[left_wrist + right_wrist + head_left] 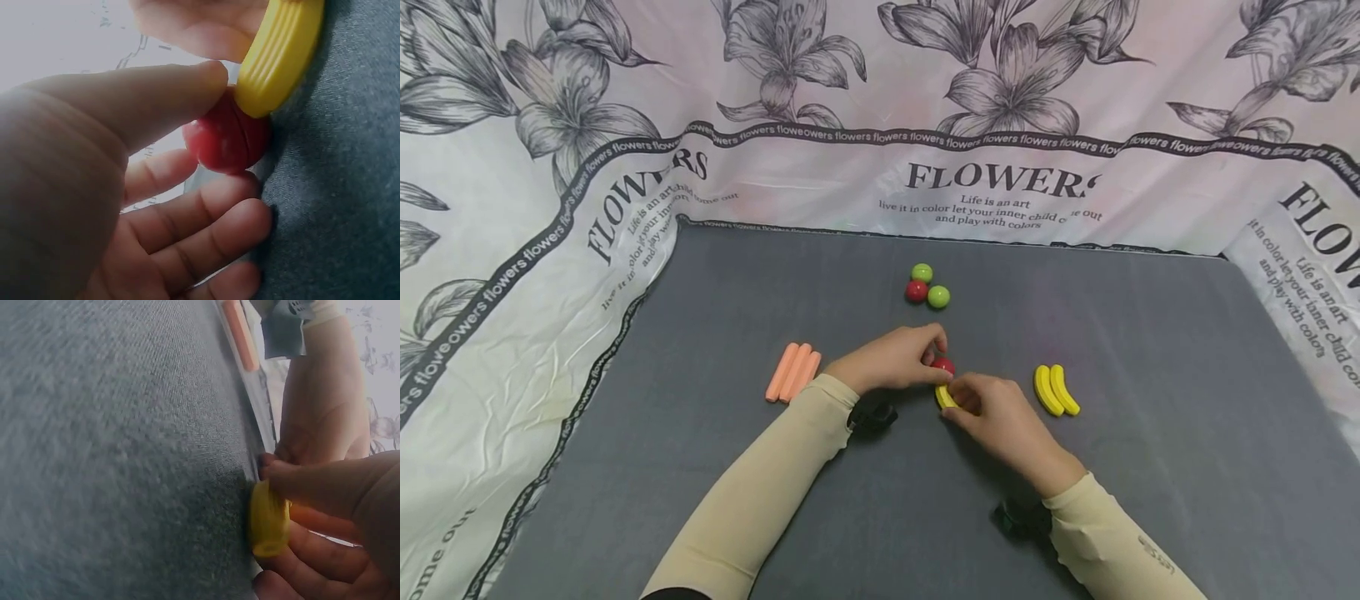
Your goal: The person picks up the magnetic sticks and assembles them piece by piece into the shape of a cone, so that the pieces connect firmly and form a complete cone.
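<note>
My left hand (891, 358) pinches a small shiny red ball (943, 365) between thumb and fingers; a seam line shows on it in the left wrist view. Just nearer to me, my right hand (1006, 418) holds a yellow toy banana (944, 397) by thumb and fingers. One end of this banana (281, 59) meets the red ball (219, 142) in the left wrist view. Both pieces are low at the grey tabletop, partly hidden by my fingers. In the right wrist view the banana (269, 525) lies along the cloth surface.
Two more toy bananas (1049, 390) lie side by side to the right. Left of my hands are three orange-pink sticks (792, 372). Farther back, two green balls (938, 297) and another red ball (916, 291) sit together. A flower-print sheet (820, 175) borders the grey table (1150, 350).
</note>
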Demonstrator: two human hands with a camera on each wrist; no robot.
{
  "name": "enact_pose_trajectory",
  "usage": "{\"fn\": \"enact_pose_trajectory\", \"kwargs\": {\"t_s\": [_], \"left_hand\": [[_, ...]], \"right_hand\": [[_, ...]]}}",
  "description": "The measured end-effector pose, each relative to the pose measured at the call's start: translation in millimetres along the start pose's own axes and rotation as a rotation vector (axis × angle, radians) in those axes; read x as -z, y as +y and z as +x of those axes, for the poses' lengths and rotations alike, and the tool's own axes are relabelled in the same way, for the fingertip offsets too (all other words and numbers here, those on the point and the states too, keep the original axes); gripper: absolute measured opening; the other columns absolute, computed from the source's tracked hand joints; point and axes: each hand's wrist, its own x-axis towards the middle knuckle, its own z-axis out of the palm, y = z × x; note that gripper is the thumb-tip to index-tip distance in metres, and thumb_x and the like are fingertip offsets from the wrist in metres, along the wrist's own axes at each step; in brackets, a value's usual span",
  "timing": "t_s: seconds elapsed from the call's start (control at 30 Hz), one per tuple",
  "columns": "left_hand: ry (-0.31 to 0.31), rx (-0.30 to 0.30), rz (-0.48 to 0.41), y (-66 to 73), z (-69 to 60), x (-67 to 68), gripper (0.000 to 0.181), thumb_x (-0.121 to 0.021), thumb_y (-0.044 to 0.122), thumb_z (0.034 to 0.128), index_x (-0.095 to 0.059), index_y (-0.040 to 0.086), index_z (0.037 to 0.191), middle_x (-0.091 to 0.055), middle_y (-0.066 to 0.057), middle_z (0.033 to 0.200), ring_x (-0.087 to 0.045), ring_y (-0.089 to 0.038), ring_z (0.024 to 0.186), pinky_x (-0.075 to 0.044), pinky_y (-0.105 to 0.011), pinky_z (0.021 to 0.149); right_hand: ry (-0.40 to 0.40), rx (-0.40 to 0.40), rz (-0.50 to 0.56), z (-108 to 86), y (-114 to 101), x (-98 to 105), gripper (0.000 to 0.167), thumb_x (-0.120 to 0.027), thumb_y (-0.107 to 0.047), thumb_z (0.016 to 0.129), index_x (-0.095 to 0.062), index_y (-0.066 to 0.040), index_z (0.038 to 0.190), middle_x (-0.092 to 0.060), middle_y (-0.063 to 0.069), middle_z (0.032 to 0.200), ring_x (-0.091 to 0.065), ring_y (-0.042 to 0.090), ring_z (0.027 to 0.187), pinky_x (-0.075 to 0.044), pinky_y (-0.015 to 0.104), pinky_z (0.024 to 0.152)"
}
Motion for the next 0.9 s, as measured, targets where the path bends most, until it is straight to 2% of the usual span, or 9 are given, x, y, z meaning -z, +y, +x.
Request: {"fn": "enact_pose_trajectory", "kwargs": {"t_s": [0.17,0.3,0.43,0.6,0.77,0.9], "left_hand": [[0.001,-0.009,0.02,2.7,-0.5,-1.3,0.024,-0.075,0.031,0.0992,-0.061,0.016,0.111,-0.061,-0.001,0.09,-0.056,-0.014,0.075,-0.045,-0.026,0.066],[-0.006,-0.023,0.024,3.3,0.3,-0.4,0.021,-0.075,0.028,0.0989,-0.062,0.017,0.111,-0.063,0.0,0.093,-0.058,-0.014,0.078,-0.047,-0.026,0.068],[-0.024,-0.02,0.01,4.5,0.5,1.4,0.022,-0.075,0.024,0.0985,-0.064,0.016,0.116,-0.066,0.001,0.101,-0.061,-0.015,0.088,-0.051,-0.026,0.073],[-0.049,-0.022,0.013,6.0,0.6,3.8,0.026,-0.073,0.021,0.0986,-0.066,0.015,0.123,-0.067,0.002,0.109,-0.062,-0.013,0.096,-0.053,-0.027,0.079],[-0.08,-0.04,0.026,6.2,-0.4,5.4,0.026,-0.071,0.021,0.0993,-0.07,0.015,0.125,-0.064,0.001,0.109,-0.061,-0.014,0.096,-0.052,-0.027,0.081],[-0.097,-0.066,0.016,4.4,-1.5,5.9,0.029,-0.071,0.017,0.0981,-0.073,0.016,0.127,-0.063,-0.001,0.109,-0.06,-0.015,0.094,-0.051,-0.027,0.08]], "right_hand": [[-0.008,-0.056,0.008,0.6,2.9,7.3,0.016,-0.08,-0.018,0.095,-0.075,-0.007,0.106,-0.075,-0.001,0.089,-0.065,0.008,0.072,-0.055,0.029,0.064],[0.016,-0.103,0.003,1.8,6.5,23.6,0.018,-0.079,-0.016,0.095,-0.076,-0.004,0.108,-0.075,0.004,0.092,-0.066,0.011,0.072,-0.053,0.031,0.062],[0.037,-0.163,-0.005,2.0,12.7,44.3,0.023,-0.078,-0.016,0.096,-0.075,-0.002,0.113,-0.076,0.009,0.098,-0.068,0.014,0.074,-0.053,0.034,0.062],[0.057,-0.206,-0.069,0.4,24.5,68.3,0.028,-0.079,-0.02,0.094,-0.074,-0.001,0.115,-0.076,0.01,0.099,-0.07,0.018,0.078,-0.053,0.035,0.066],[0.025,-0.252,-0.102,-2.2,34.8,84.1,0.036,-0.079,-0.026,0.095,-0.073,-0.001,0.119,-0.075,0.013,0.103,-0.07,0.024,0.086,-0.052,0.036,0.068],[-0.005,-0.29,-0.135,-3.7,42.7,89.2,0.039,-0.078,-0.027,0.095,-0.072,0.002,0.12,-0.073,0.018,0.105,-0.068,0.03,0.09,-0.054,0.04,0.071]]}}
